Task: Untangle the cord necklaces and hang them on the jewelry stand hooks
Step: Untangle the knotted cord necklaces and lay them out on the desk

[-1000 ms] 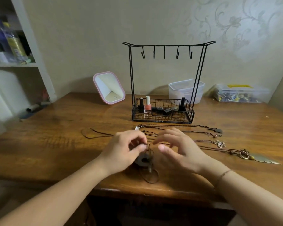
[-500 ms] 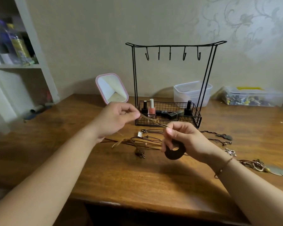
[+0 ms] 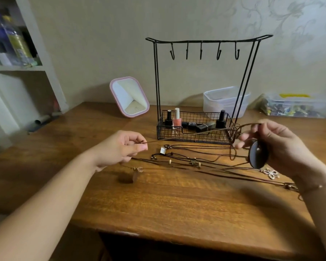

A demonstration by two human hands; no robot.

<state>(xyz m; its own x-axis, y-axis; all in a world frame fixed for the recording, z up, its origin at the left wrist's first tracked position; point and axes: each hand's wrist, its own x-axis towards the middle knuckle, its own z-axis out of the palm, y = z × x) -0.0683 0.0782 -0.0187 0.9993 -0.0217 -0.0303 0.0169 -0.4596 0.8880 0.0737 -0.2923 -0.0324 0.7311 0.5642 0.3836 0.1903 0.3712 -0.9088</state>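
Note:
A brown cord necklace point(image 3: 188, 136) with a dark round ring pendant point(image 3: 257, 154) is stretched taut above the table. My left hand point(image 3: 120, 149) pinches one end of the cord. My right hand point(image 3: 277, 146) grips the cord near the pendant, which hangs below my fingers. Several other cord necklaces point(image 3: 196, 161) lie tangled on the wooden table point(image 3: 158, 200) between my hands, one with a flower charm point(image 3: 271, 173). The black wire jewelry stand point(image 3: 205, 42) stands behind them, its hooks bare.
The stand's wire basket point(image 3: 194, 140) holds nail polish bottles. A pink-framed mirror point(image 3: 129, 97) leans at the back left. A clear plastic tub point(image 3: 224, 100) and a box of small items point(image 3: 297, 105) sit at the back right. White shelves point(image 3: 17, 66) stand on the left.
My hands have drawn far apart, pulling the cord out straight. The right hand moved to the right with the ring pendant, lifting that necklace off the pile.

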